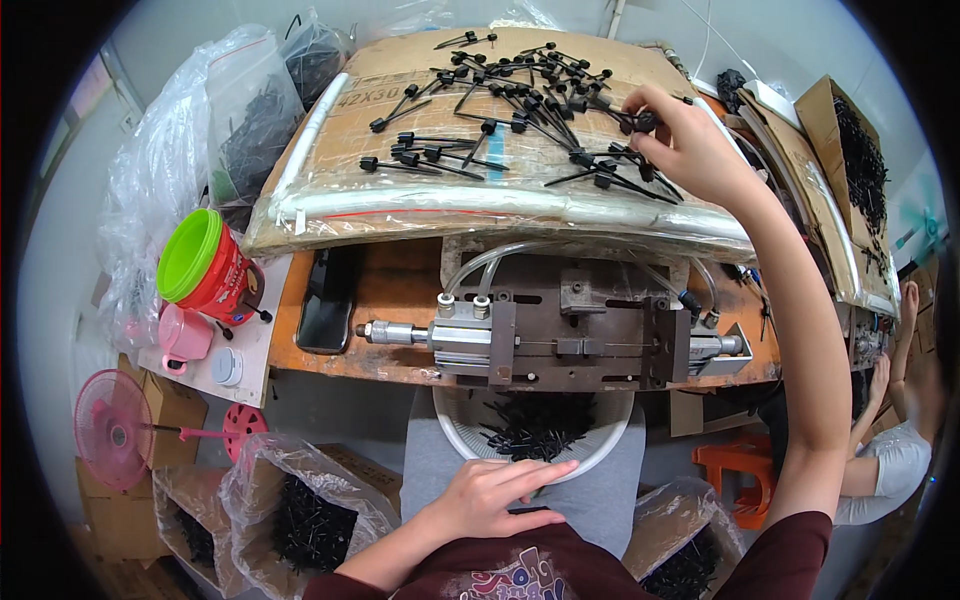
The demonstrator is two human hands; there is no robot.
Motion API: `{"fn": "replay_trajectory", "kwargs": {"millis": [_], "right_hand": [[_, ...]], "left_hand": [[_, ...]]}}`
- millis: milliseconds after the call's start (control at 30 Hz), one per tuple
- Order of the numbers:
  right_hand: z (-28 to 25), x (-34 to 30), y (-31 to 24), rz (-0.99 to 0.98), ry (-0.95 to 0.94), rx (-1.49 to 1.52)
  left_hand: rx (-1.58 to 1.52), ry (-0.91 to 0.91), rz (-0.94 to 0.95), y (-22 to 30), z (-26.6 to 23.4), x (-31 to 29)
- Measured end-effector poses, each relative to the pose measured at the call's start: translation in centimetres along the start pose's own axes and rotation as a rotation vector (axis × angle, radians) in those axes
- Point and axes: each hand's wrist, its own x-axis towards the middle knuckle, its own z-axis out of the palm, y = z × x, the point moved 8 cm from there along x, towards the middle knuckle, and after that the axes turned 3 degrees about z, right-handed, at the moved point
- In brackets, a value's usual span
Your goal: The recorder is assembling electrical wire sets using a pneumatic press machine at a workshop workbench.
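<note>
Near, left hand (495, 497) resting flat and open on rim of white round bowl (455, 432) in lap; far, right hand (680, 140) pinching small black plastic stemmed part (640, 122) on taped cardboard sheet (330, 150), stems lying mostly crosswise, right hand nearer.

Red canister (215, 275), green lid, left; clear bags (300, 505) below, perhaps black parts; dark phone screen (327, 297).

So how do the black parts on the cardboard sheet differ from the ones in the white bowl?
The black parts on the cardboard lie spread out singly, up on the bench; the black parts in the white bowl sit heaped together, low on the lap. The right hand reaches among the spread ones with its fingers; the left hand rests on the white bowl. Both are black.
</note>
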Motion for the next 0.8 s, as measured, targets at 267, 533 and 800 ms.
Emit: {"fn": "replay_trajectory", "kwargs": {"millis": [267, 533, 800], "right_hand": [[-2.3, -1.3, 4.1, 0.195, 0.154, 0.697], [0.6, -11.4, -4.2, 0.338, -0.265, 1.059], [5.8, -18.9, -6.3, 0.513, -0.501, 1.457]], "left_hand": [[0.025, 0.039, 0.142, 2.6, -0.3, 1.9], [-0.174, 0.502, -0.038, 3.3, -6.8, 5.0], [-0.079, 0.239, 0.002, 4.8, -5.9, 6.5]]}}
